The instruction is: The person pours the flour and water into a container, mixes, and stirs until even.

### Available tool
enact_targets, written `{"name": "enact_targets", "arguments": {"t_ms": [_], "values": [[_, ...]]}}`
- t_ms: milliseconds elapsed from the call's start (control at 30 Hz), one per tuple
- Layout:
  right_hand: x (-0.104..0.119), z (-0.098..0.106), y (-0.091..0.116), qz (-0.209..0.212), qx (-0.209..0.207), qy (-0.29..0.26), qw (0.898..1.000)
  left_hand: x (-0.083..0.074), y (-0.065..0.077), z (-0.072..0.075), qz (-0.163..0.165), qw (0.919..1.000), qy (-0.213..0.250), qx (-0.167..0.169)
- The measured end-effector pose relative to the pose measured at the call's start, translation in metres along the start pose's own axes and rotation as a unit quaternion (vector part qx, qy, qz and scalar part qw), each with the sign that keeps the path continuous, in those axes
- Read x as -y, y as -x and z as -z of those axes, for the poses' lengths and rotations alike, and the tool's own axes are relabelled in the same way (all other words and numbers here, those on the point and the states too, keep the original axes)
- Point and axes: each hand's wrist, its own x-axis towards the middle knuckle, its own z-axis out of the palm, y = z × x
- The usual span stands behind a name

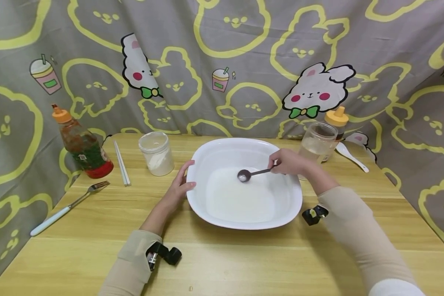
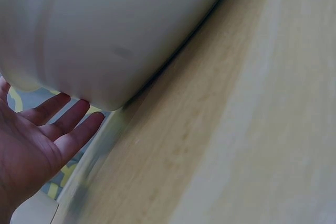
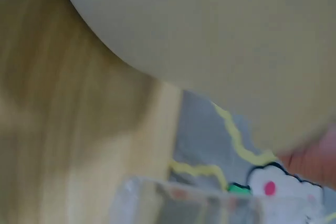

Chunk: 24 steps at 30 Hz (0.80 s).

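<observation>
A white basin (image 1: pixel 225 224) stands on the table, with a whitish layer (image 1: pixel 240 201) over its bottom; I cannot tell whether that is powder or liquid. My right hand (image 1: pixel 289 162) pinches the handle of a small dark spoon (image 1: pixel 244 176), its bowl held over the basin's inside. My left hand (image 1: pixel 178 185) rests against the basin's left side, thumb at the rim. In the left wrist view, its nearly straight fingers (image 2: pixel 79 135) touch the outer wall. Only a blurred edge of the right hand (image 3: pixel 315 156) shows in the right wrist view; the basin hides the spoon there.
Left of the basin are a jar of white powder (image 1: pixel 157 158), chopsticks (image 1: pixel 121 162), a fork (image 1: pixel 72 205) and a red sauce bottle (image 1: pixel 83 148). Behind the right hand stand a jar of clear liquid (image 1: pixel 314 144), a yellow-capped bottle (image 1: pixel 336 117) and a white spoon (image 1: pixel 351 157).
</observation>
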Motion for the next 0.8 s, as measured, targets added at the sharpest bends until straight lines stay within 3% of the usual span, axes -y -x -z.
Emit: {"name": "enact_targets", "arguments": {"t_ms": [167, 333, 600, 800], "values": [[0.010, -0.026, -0.018, 0.031, 0.010, -0.097, 0.995, 0.000, 0.001, 0.000, 0.002, 1.0000, -0.006, -0.001], [0.028, -0.044, -0.021, 0.047, 0.061, -0.144, 0.987, -0.001, 0.001, 0.000, -0.002, 1.0000, -0.003, -0.001], [0.039, -0.039, 0.007, 0.107, 0.151, -0.102, 0.977, -0.001, 0.000, 0.000, 0.002, 1.0000, 0.000, 0.002], [0.030, -0.014, 0.035, 0.098, 0.153, -0.037, 0.983, -0.002, 0.000, 0.001, 0.003, 1.0000, -0.001, 0.003]]}}
